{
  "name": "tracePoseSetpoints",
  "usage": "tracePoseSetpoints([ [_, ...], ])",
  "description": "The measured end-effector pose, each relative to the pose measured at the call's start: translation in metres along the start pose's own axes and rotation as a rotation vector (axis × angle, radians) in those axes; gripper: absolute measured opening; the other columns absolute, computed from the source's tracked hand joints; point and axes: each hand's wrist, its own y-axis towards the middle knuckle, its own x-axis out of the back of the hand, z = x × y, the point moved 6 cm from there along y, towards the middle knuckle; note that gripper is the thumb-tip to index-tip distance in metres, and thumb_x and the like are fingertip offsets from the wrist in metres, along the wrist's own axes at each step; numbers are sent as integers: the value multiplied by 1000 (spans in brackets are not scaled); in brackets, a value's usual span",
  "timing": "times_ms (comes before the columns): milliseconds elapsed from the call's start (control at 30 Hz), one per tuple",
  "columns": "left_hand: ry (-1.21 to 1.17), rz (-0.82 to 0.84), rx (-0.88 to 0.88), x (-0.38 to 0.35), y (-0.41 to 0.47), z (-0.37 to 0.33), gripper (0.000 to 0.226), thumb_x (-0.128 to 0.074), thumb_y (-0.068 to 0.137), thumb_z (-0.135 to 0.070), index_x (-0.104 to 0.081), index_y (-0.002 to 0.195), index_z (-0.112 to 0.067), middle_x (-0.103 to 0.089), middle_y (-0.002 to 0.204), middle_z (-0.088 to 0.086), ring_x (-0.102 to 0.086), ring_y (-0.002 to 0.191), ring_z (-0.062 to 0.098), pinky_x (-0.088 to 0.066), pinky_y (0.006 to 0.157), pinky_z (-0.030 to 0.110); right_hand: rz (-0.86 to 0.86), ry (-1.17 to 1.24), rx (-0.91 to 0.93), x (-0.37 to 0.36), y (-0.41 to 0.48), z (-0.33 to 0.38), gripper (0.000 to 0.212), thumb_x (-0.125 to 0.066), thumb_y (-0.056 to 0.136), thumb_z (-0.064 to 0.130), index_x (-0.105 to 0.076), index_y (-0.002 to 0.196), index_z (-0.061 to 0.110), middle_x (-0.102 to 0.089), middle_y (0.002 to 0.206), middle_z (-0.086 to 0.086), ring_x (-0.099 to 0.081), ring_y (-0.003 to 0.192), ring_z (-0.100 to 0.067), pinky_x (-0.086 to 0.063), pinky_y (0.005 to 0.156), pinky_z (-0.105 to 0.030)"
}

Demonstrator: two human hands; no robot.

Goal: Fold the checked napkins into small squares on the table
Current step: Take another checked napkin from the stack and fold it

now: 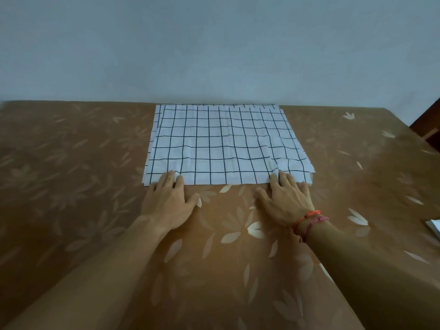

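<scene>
Pale wall; table (71, 186) under a brown floral cover. Checked napkins (221, 144): loose stack, far centre, edges offset. Left hand (170, 203), right hand (285, 203): fingers extended flat on the near edge, gripping nothing. Risk: pinching several offset layers together, skewing the fold.

Creased cloth napkins (221, 144), glossy flower-patterned tablecloth (71, 186), thread bracelets (309, 219)

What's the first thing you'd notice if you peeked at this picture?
The white napkins with dark checks, stacked flat at the far middle of the brown flowery tablecloth. Next come the left hand and right hand, their fingers laid straight on the stack's near edge. Bright red and pink thread bracelets ring the right wrist.
</scene>
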Motion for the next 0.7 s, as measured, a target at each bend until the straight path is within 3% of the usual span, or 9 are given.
tracePoseSetpoints([
  [167, -4, -111, -29, 4, -4, -3, 60, -34, 97, -48, -45, 138, -5, -37, 151, 10, -29, 142, 22, -27, 115, 43, -47, -17, 19, 4, 0, 1, 60, -30, 93, 54, -46, 130, 10, -46, 140, -5, -31, 138, -21, -20, 115, -50],
  [300, -88, -225, -55, 18, -14, -3, 38, -50, 94, -25, -59, 121, -1, -59, 128, 12, -57, 115, 28, -47, 95, 40, -168, -22, 86, 19, -8, 2, 27, -48, 86, 30, -57, 103, 11, -62, 112, -2, -50, 117, -22, -30, 111, -41],
  [367, -138, -251, -52, 23, -20, 2, 26, -55, 91, -15, -63, 111, -2, -66, 110, 11, -63, 96, 28, -53, 81, 38, -233, -12, 113, 28, -17, 0, 10, -58, 76, 18, -58, 85, 12, -64, 92, -1, -58, 97, -25, -38, 98, -37],
  [433, -185, -265, -44, 31, -27, 7, 17, -58, 89, -9, -66, 103, -3, -68, 98, 10, -63, 86, 28, -55, 74, 42, -293, 7, 124, 36, -25, -4, 7, -62, 68, 7, -56, 72, 11, -63, 75, -2, -59, 76, -29, -43, 81, -36],
  [533, -209, -318, -70, 45, -42, 12, 8, -59, 89, -4, -67, 89, -4, -67, 83, 8, -61, 75, 26, -52, 64, 39, -421, 56, 146, 49, -41, -12, 12, -67, 67, 0, -68, 74, 9, -67, 68, -4, -60, 62, -33, -46, 71, -36],
  [600, -206, -345, -77, 51, -53, 18, 8, -59, 89, -3, -65, 84, -7, -65, 78, 5, -57, 69, 23, -44, 57, 33, -484, 79, 160, 57, -51, -16, 12, -64, 72, 7, -71, 82, 10, -69, 70, -5, -62, 62, -32, -47, 71, -38],
  [700, -206, -345, -66, 52, -68, 34, 9, -58, 89, -5, -64, 93, -12, -66, 84, 2, -56, 72, 23, -48, 59, 35, -464, 29, 103, 62, -62, -25, 30, -56, 69, 18, -72, 94, 11, -67, 71, -4, -60, 70, -32, -42, 69, -39],
])
